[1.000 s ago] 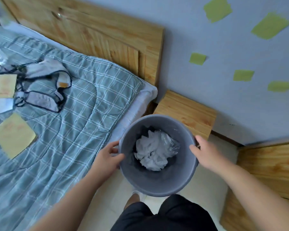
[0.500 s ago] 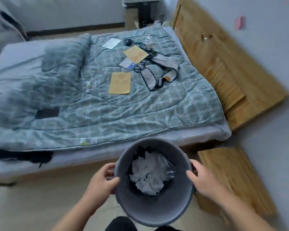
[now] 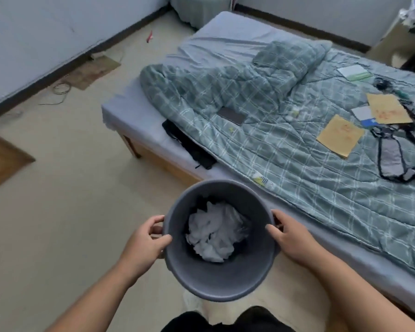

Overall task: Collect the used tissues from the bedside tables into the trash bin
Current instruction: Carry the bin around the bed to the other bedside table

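A round grey trash bin [image 3: 216, 281] is held in front of me at waist height, above the floor and beside the bed. White crumpled tissues [image 3: 213, 233] and some clear plastic lie at its bottom. My left hand [image 3: 145, 243] grips the bin's left rim, thumb inside. On the opposite rim, my right hand [image 3: 290, 238] holds the bin the same way. No bedside table is in view.
A bed [image 3: 134, 111] with a green checked quilt [image 3: 297, 144] fills the right side; on it lie yellow envelopes [image 3: 338, 135], a dark phone [image 3: 231, 115], cards and straps. Beige floor [image 3: 65, 188] stretches left, with a cable and a brown mat near the wall.
My view has swung left, from the headboard and wooden bedside table to the foot of the bed and the floor. Both hands have kept their hold on the bin.
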